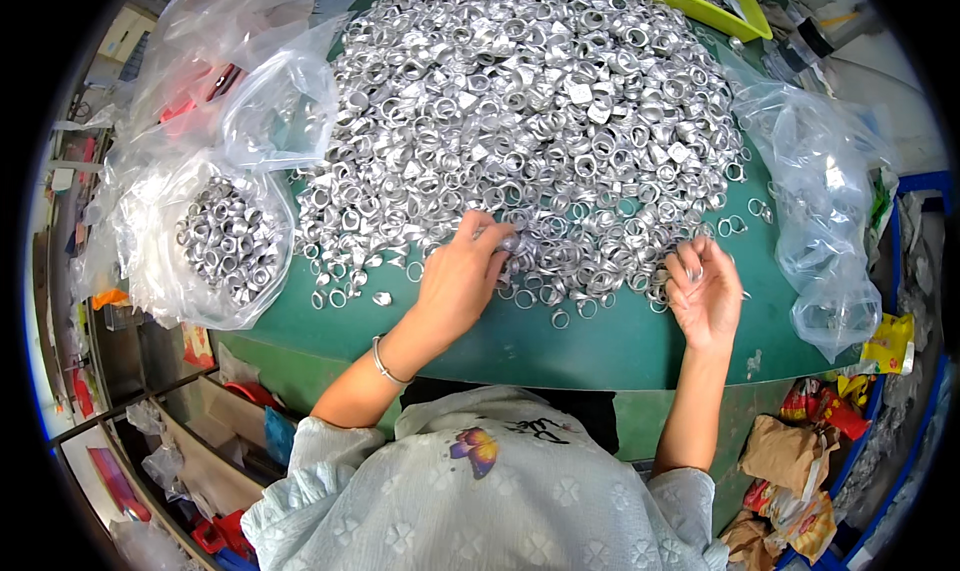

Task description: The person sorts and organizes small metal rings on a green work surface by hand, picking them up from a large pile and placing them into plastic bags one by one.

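A wide heap of silver metal rings covers most of the green tabletop. At its front edge, left of the middle, my left hand dips its bent fingers and thumb among the rings; the fingertips are drawn together, and what they pinch cannot be made out. My right hand is at the heap's front right corner, palm turned partly up and fingers curled in. A bit of silver metal, apparently a ring, shows at those fingertips. A few loose rings lie on the green surface between my hands.
A clear plastic bag left of the heap holds more rings. Another crumpled clear bag lies at the right. A yellow-green tray stands far right. The table's front edge runs close to my body; snack packets sit below, right.
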The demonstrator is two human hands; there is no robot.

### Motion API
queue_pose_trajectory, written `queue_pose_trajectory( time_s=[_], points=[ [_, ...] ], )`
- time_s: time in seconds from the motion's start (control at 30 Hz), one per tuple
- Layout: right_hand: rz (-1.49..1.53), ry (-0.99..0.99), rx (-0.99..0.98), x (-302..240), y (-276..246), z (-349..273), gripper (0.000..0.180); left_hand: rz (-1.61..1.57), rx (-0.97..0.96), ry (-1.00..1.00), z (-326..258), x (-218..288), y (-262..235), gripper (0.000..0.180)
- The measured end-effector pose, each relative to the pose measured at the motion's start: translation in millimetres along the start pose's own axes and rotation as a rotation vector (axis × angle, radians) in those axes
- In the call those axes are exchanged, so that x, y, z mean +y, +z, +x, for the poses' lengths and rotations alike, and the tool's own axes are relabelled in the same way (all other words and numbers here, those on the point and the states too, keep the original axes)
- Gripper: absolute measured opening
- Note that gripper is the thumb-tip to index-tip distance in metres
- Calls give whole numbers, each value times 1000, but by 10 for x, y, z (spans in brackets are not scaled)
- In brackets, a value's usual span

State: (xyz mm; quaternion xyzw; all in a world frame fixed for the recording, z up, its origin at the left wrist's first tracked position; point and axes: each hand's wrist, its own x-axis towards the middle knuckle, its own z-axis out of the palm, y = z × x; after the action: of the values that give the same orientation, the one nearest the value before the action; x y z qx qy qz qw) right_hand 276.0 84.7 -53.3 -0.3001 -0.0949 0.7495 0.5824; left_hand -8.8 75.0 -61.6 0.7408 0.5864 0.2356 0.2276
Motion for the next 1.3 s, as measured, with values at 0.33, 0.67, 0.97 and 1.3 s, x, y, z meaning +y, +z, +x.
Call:
queue_pose_trajectory(
  time_s=[0.33, 0.67, 0.97, 1.3],
  points=[
    [-1641, -612, 257, -27, -78, 15, 14, 162, -91, 100, -58, -1, -78, 10],
    [-2064, -843, 182, 233, 92, 293, 19, 46, 22, -4, -265, -64, -252, 15],
    [-1528, -379, 213, 131, 52, 169, 8, 59, 9, -87, -252, -73, -147, 27],
    [-1205, -292, 228, 135, -86, 44, 5, 52, 145, -108, -168, -44, -29, 17]
  ],
)
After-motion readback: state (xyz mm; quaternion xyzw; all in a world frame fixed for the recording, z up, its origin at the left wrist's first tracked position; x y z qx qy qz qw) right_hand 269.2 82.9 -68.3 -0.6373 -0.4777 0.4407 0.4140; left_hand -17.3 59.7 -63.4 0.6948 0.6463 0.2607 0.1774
